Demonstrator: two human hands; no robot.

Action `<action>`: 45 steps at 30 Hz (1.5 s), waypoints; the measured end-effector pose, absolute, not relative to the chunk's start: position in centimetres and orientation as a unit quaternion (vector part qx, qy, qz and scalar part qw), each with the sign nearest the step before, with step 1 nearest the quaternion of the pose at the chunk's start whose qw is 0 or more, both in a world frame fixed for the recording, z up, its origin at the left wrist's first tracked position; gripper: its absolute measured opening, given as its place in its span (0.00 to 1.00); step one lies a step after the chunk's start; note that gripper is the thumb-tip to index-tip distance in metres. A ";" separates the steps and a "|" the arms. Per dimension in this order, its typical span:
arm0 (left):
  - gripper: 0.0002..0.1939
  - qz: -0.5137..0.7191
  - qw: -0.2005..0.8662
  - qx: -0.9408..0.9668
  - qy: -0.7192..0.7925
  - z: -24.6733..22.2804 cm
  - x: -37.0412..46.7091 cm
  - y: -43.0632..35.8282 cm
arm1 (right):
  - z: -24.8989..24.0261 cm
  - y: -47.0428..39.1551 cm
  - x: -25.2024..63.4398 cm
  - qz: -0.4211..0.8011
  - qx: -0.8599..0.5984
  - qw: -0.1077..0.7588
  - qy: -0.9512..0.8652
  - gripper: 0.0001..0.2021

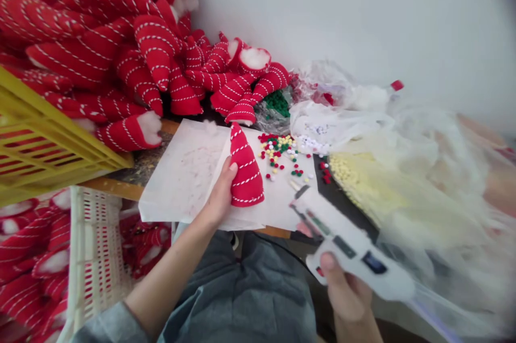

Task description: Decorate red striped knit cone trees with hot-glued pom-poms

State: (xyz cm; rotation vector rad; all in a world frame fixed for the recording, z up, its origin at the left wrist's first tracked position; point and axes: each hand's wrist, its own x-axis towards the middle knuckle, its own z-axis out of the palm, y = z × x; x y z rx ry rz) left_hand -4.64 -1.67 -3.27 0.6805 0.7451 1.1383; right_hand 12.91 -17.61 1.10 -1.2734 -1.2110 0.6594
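My left hand (221, 190) grips a red felt cone (245, 173) wound with red-and-white twisted cord, its tip pointing up and away from me. The cone is over a white paper sheet (181, 176). In my right hand (347, 290) is a white hot glue gun (346, 235), its nozzle aimed up and left toward the sheet. A clear purplish glue stick (433, 313) sticks out of its rear end. Small red, green, yellow and white pompoms (278, 149) lie scattered on the paper beyond the nozzle, right of the cone.
Stuffed red cones (97, 36) are heaped at the back left, above a yellow crate (52, 138). A white basket (94, 246) with more cones stands below. Plastic bags of green pompoms (277, 104), white pompoms (314, 138) and yellow pompoms (350, 176) line the right, against a pale wall (363, 15).
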 end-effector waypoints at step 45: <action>0.25 0.538 0.697 0.362 0.307 -4.2 -4.6 -1.9 | 4.5 -16.7 11.1 0.184 -0.547 0.427 -0.696 0.07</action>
